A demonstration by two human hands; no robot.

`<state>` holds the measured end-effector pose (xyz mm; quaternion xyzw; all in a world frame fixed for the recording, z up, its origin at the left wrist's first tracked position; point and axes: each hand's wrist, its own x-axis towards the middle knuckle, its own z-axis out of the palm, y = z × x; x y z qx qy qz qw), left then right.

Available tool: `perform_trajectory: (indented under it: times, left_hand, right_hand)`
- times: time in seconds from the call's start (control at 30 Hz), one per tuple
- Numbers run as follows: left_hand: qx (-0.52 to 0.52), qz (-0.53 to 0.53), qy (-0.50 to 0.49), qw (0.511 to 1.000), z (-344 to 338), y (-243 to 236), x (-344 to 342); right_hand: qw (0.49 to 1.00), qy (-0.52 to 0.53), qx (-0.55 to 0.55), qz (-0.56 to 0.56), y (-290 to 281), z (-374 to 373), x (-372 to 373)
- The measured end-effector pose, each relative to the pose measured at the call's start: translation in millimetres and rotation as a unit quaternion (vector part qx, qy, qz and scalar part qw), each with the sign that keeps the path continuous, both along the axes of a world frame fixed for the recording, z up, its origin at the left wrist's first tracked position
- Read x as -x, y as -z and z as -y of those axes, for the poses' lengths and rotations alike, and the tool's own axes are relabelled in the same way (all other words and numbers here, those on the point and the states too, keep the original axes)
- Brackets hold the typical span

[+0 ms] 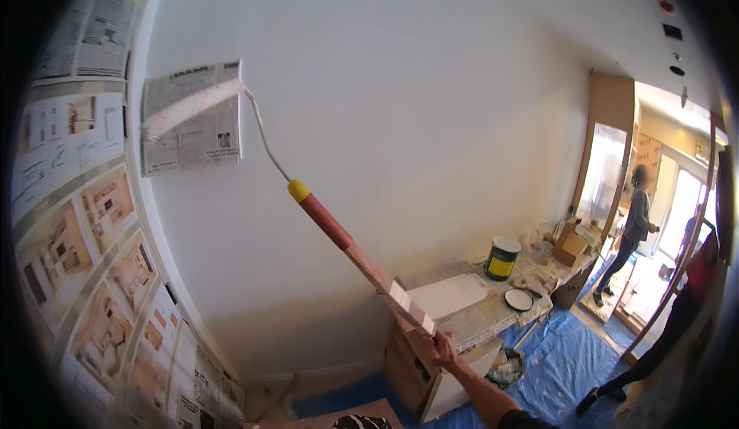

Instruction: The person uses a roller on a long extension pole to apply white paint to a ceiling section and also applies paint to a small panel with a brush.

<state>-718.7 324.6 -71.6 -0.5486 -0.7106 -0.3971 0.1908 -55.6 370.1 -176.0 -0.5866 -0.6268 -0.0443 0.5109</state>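
Note:
My right hand (443, 350) grips the lower end of a long wooden pole (404, 298), which is tied to a paint roller's red handle (323, 217) with a yellow tip. A bent metal rod runs up to the long pale roller sleeve (192, 109), which lies across a newspaper sheet (204, 155) on the white wall (362, 98) at the upper left; whether it touches the sheet, I cannot tell. I do not make out my left hand.
Papers (108, 252) cover the left side. A cluttered bench (469, 329) holds a paint bucket (503, 258), lid (518, 299) and carton (571, 240). Blue sheeting (562, 360) covers floor below. A person (637, 213) stands in the doorway, another (677, 313) at the right edge.

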Motion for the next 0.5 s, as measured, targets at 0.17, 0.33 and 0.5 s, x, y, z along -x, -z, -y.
perform_trajectory:
  times: [0.17,0.33,0.5]
  left_hand:
    - [0.01,0.137,0.231,0.963,-158,-89,-97]
    - [0.082,0.213,0.36,0.905,-266,-169,-168]
    - [0.144,0.256,0.426,0.855,-318,-234,-218]
  right_hand:
    - [0.987,-0.044,0.149,-0.036,-43,-31,-6]
    - [0.99,-0.002,0.143,-0.015,-148,-53,3]
    - [0.991,-0.035,0.129,0.001,-240,-89,10]
